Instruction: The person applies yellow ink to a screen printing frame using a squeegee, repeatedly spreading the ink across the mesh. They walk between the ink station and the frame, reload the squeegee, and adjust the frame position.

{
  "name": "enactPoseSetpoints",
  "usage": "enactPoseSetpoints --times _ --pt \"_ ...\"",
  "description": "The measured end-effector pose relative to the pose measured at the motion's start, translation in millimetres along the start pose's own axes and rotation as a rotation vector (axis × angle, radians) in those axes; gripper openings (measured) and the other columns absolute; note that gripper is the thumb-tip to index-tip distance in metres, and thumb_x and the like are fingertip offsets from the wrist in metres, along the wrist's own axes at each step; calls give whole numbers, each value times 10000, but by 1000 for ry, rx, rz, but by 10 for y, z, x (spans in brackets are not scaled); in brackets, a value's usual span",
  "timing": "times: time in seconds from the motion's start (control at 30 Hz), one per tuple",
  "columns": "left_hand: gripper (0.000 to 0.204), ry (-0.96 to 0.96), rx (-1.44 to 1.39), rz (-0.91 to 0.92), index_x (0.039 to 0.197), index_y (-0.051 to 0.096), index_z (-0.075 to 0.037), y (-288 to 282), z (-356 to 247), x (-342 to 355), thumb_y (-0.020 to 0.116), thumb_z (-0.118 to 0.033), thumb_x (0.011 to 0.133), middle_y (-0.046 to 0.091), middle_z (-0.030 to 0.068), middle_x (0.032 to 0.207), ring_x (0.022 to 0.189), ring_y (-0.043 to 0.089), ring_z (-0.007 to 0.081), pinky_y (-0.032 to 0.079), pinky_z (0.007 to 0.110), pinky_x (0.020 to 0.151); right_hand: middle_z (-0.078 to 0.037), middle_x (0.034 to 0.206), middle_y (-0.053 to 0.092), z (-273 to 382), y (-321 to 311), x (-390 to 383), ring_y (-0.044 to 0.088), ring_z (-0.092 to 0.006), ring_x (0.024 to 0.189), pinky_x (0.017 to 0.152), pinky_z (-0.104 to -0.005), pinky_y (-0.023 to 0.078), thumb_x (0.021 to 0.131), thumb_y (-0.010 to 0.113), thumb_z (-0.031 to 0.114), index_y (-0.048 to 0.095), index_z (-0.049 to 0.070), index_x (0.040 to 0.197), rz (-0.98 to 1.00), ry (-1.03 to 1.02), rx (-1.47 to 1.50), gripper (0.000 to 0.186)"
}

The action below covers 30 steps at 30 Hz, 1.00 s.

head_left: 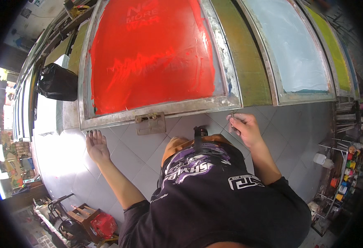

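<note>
A screen-printing frame point(222, 39) holds a mesh coated with red ink point(152, 58), bearing faint lettering. A metal hinge plate point(156, 124) sits on its front edge. My left hand point(96, 146) is palm up with fingers loosely extended, its fingertips at the underside of the frame's front edge near the left corner; nothing shows in it. My right hand point(247, 128) is closed, thumb against fingers, on a small metal piece point(232, 118) just below the frame's front right corner; its exact shape is hard to make out.
Other screens in pale blue point(289, 49) and yellow point(330, 45) stand to the right. A black plastic bag point(57, 82) is at the left. Paint containers fill a metal rack point(330, 177) at the right. A wooden crate point(80, 219) with a red bundle lies lower left on the tiled floor point(289, 144).
</note>
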<state>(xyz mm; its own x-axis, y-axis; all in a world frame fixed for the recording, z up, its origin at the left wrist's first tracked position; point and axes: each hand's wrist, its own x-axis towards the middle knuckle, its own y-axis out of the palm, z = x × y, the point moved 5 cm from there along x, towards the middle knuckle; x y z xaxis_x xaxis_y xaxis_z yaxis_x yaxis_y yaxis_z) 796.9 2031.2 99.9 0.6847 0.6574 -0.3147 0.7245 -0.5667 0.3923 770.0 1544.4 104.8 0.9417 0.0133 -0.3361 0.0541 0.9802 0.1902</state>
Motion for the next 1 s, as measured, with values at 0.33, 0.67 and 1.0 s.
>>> enactPoseSetpoints --times 0.33,0.67,1.0 --pt "267 745 892 -286 898 604 30 -232 -612 141 559 -226 838 530 35 653 581 473 88 337 218 491 -64 602 562 10 -8 -34 482 -90 496 429 -209 354 822 552 139 584 -35 853 -119 61 -151 180" --pt "487 37 774 -61 666 534 -25 -93 -448 465 417 -449 873 528 69 534 389 487 139 375 239 381 -108 536 548 325 -131 -19 525 -159 514 482 -322 389 762 630 329 576 -32 622 -492 110 -716 391" --pt "488 -75 566 -38 613 434 -65 28 -297 504 361 -457 895 377 21 424 294 351 118 272 240 274 -171 542 536 544 32 -22 527 -258 494 498 -376 389 801 578 286 547 -45 642 -632 -47 -875 369"
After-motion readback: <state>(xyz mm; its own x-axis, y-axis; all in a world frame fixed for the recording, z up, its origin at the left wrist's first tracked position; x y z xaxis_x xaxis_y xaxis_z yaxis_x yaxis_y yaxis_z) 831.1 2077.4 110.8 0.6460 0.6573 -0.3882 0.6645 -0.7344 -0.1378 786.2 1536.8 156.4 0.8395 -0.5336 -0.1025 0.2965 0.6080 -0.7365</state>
